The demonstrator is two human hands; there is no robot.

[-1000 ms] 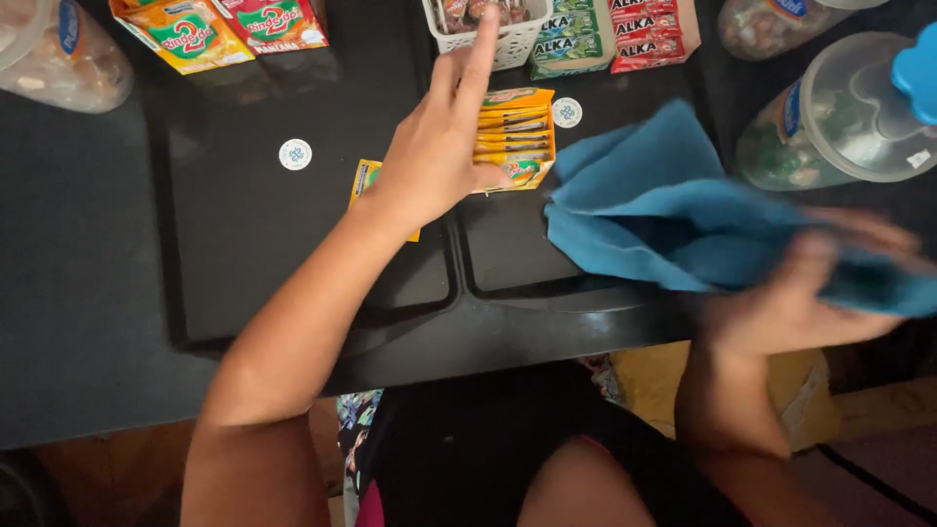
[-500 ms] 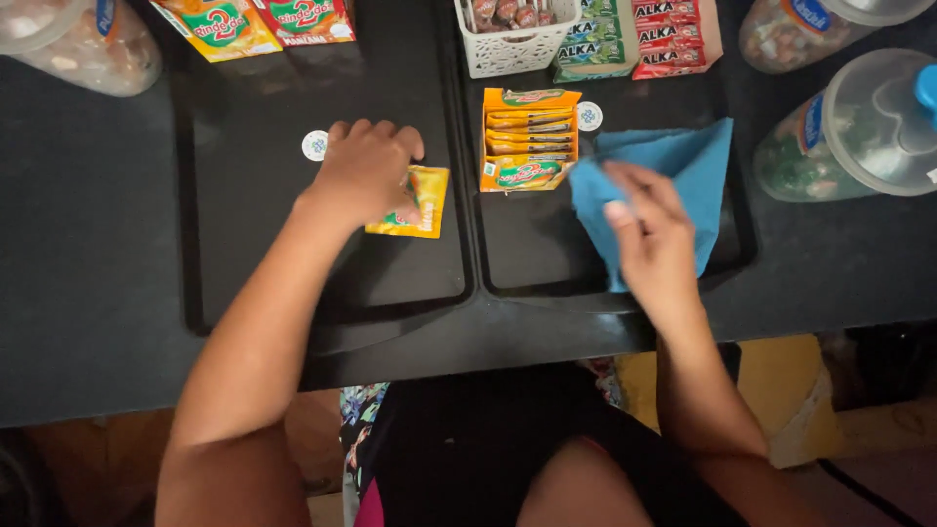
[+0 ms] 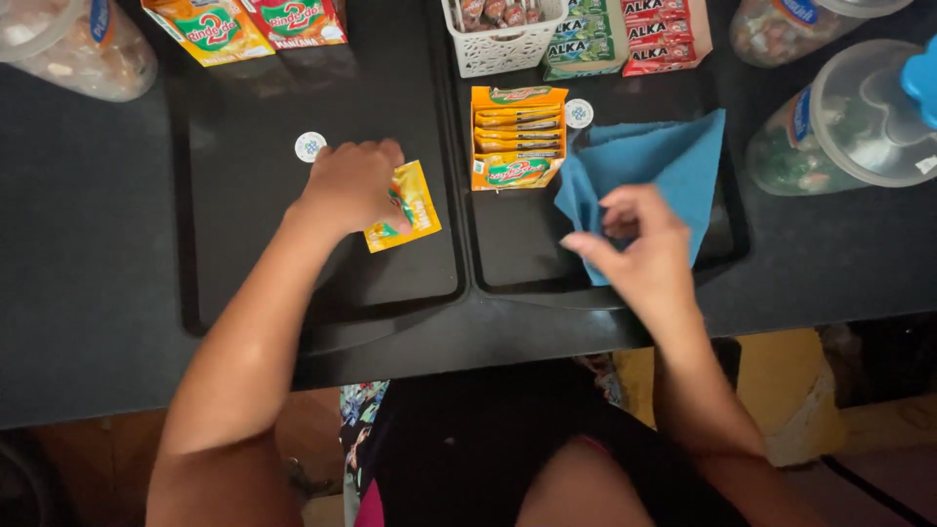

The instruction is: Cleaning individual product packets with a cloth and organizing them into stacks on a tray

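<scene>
Your left hand point(image 3: 353, 185) presses curled fingers on the yellow sachet point(image 3: 408, 203); your right hand point(image 3: 634, 244) pinches the blue cloth point(image 3: 656, 168).

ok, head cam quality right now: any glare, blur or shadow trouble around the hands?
Head view: sharp, little motion blur on left hand or right hand; soft glare on the black trays and the clear jar lid; dim under the counter; yellow sachet and blue cloth read clearly.
</scene>
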